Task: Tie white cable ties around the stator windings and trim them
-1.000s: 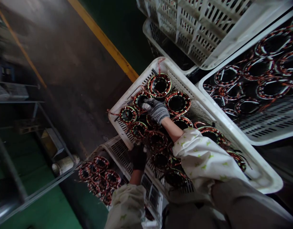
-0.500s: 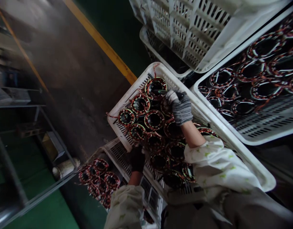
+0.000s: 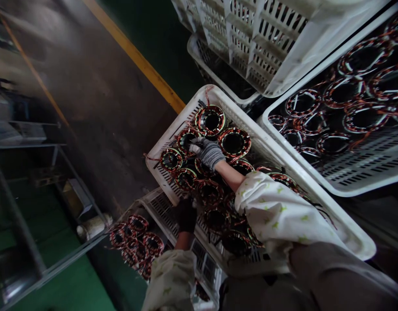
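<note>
A white plastic crate (image 3: 263, 140) holds several motor stators with copper windings, standing on end with their round bores facing up. My right hand (image 3: 208, 151), in a grey knit glove, reaches over them with its fingers closed at the mouth of a small stator (image 3: 186, 141). Whatever those fingers hold is hidden in the dark bore. My left hand (image 3: 186, 214), in a black glove, is closed over the crate's near left rim; its fingers are hard to see in the shadow. A larger stator (image 3: 235, 143) sits uncovered beside my right hand.
Another white crate (image 3: 335, 190) of stators stands to the right. A tall slatted crate (image 3: 266, 43) is behind. More stators (image 3: 137, 242) lie at lower left, beside a metal frame rack (image 3: 72, 255). A yellow line (image 3: 137, 56) crosses the floor.
My right hand has moved left and toward me, from the far stator to the smaller one, uncovering the large stator at the right. My left hand has stayed at the rim.
</note>
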Demonstrator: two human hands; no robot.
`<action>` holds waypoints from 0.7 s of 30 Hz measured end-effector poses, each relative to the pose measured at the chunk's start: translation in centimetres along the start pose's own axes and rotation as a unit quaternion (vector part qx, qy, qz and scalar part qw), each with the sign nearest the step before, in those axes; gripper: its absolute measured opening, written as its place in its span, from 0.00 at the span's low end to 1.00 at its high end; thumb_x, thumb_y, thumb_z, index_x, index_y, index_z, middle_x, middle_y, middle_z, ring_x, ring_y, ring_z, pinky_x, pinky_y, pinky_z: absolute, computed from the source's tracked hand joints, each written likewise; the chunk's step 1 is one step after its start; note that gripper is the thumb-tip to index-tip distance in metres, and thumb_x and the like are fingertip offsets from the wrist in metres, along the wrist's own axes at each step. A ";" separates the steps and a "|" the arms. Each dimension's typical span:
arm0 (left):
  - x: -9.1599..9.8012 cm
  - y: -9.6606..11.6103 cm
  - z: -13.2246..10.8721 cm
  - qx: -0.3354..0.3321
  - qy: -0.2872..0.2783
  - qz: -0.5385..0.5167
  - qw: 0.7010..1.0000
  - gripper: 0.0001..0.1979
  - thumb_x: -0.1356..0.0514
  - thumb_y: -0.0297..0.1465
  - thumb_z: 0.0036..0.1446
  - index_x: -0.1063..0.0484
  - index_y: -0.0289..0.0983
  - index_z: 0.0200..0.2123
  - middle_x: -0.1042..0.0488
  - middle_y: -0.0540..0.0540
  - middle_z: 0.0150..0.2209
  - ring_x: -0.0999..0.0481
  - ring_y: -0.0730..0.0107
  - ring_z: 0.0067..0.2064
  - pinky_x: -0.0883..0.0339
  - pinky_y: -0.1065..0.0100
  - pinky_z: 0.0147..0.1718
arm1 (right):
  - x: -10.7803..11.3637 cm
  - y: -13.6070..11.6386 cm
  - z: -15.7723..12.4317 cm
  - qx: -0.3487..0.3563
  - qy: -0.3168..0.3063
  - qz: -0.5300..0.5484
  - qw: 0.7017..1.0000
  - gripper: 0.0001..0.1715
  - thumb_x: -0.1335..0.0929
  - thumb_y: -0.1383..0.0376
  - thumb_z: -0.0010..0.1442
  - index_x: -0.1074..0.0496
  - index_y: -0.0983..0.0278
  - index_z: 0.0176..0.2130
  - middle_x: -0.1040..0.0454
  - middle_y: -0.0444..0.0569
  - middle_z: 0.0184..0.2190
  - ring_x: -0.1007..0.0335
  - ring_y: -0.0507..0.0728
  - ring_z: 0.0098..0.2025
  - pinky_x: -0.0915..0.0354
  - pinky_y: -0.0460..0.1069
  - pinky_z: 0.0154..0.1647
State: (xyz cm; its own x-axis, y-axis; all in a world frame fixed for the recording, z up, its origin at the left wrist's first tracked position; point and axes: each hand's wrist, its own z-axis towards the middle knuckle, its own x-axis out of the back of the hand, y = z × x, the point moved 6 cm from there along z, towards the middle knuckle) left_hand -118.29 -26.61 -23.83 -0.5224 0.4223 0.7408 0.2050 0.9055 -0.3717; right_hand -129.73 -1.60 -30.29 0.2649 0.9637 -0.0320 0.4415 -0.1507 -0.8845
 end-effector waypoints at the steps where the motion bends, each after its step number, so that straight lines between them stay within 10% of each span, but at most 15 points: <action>1: 0.0 0.0 0.0 0.002 -0.005 0.003 1.000 0.18 0.49 0.37 0.71 0.23 0.42 0.55 0.18 0.42 0.44 0.20 0.57 0.48 0.38 0.59 0.45 | 0.1 -0.1 0.0 -0.005 -0.005 -0.012 1.000 0.18 0.29 0.59 0.65 0.23 0.61 0.53 0.17 0.49 0.48 0.20 0.58 0.47 0.27 0.54 0.56; 13: -0.5 -0.2 0.0 0.007 -0.018 0.016 1.000 0.18 0.47 0.37 0.70 0.23 0.40 0.54 0.19 0.42 0.44 0.21 0.56 0.50 0.39 0.60 0.45 | 0.3 -0.7 -0.5 -0.016 -0.003 -0.029 0.999 0.18 0.27 0.57 0.62 0.21 0.61 0.50 0.16 0.50 0.43 0.20 0.62 0.46 0.27 0.58 0.55; 21: -0.3 -0.2 -0.1 -0.011 -0.016 0.014 1.000 0.18 0.46 0.32 0.68 0.23 0.44 0.57 0.19 0.43 0.49 0.21 0.58 0.51 0.37 0.61 0.46 | 8.4 -0.3 -1.6 0.015 0.194 0.246 0.950 0.23 0.33 0.47 0.65 0.27 0.63 0.47 0.20 0.50 0.34 0.27 0.55 0.26 0.25 0.52 0.30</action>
State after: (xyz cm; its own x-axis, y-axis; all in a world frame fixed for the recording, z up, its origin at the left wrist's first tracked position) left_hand -118.11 -26.93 -23.92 -0.5424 0.4458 0.7120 0.2384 0.8944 -0.3784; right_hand -126.31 6.22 -29.56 0.7305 0.6246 -0.2762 0.1595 -0.5493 -0.8202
